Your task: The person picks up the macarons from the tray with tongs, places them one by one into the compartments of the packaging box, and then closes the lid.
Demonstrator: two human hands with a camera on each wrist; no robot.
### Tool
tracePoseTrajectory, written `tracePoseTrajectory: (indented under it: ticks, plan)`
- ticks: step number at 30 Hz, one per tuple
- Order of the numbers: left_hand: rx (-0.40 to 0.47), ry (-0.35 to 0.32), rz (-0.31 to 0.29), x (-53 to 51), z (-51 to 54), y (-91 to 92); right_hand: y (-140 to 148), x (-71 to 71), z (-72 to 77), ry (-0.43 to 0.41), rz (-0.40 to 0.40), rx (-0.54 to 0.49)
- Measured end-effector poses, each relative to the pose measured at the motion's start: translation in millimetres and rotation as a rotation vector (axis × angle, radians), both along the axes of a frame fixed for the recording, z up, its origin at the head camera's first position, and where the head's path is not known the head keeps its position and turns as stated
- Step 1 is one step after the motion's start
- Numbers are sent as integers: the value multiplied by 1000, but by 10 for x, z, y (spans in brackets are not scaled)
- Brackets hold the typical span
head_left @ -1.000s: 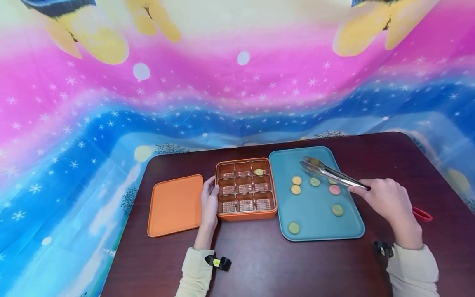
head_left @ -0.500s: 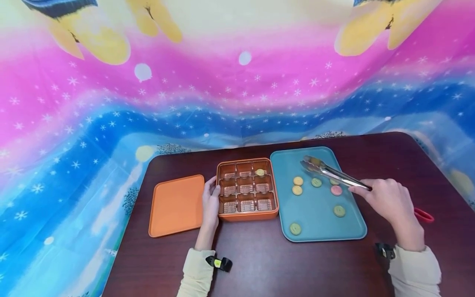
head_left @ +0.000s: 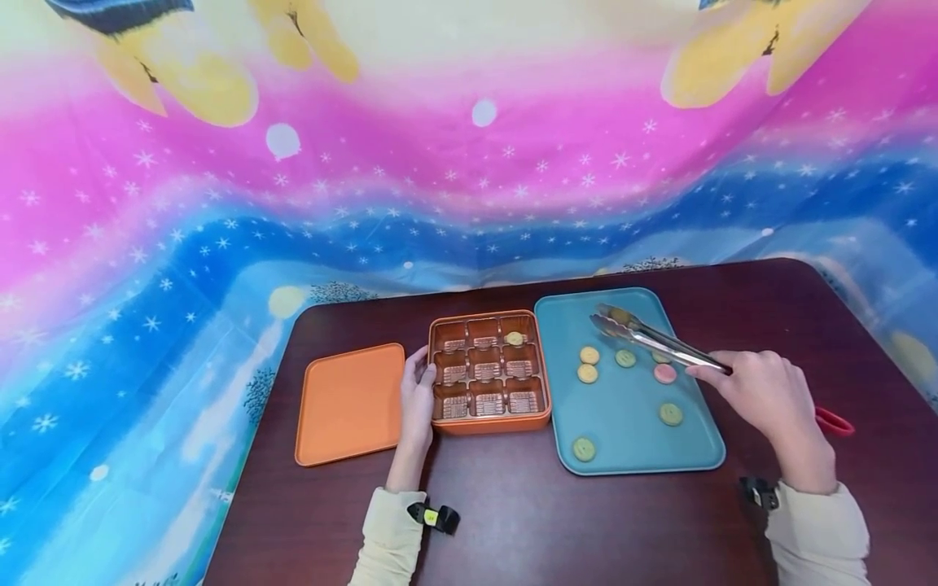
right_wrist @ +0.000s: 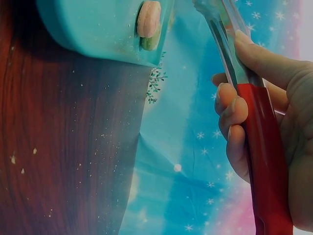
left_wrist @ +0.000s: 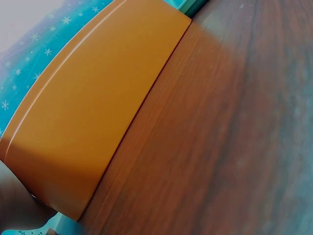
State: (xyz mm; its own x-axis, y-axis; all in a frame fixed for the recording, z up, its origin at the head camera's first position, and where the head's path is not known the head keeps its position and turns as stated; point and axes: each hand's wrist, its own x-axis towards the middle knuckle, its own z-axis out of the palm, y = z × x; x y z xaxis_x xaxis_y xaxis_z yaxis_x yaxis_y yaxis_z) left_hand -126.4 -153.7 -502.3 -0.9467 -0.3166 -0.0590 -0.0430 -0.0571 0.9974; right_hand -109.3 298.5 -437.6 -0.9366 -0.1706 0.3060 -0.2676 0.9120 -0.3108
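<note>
My right hand (head_left: 765, 399) grips metal tongs (head_left: 659, 342), whose tips hover over the upper part of a teal tray (head_left: 623, 435); in the right wrist view my fingers wrap the red handle (right_wrist: 264, 147). Whether the tips hold a macaron cannot be told. Several yellow and green macarons and a pink one (head_left: 664, 373) lie on the tray. Left of it stands an orange box (head_left: 487, 426) with a divided insert, a yellow macaron (head_left: 515, 338) in its back right compartment. My left hand (head_left: 416, 407) rests against the box's left wall, fingers at its side.
An orange lid (head_left: 350, 403) lies flat left of the box, close to my left hand. The dark wooden table (head_left: 498, 505) ends behind the tray at a patterned cloth backdrop (head_left: 476, 187).
</note>
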Motion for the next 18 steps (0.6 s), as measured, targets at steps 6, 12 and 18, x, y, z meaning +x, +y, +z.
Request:
tracePoseTrajectory:
  ticks: [6,12,18]
  plan:
    - [17,13,-5,0,5,20,-19,0,9,23,8,6]
    - [-3,-13,-3,27,-15,15,-52,23,-6,43,24,13]
    - [1,-2,-14,12,-9,12,-80,22,4,66,24,18]
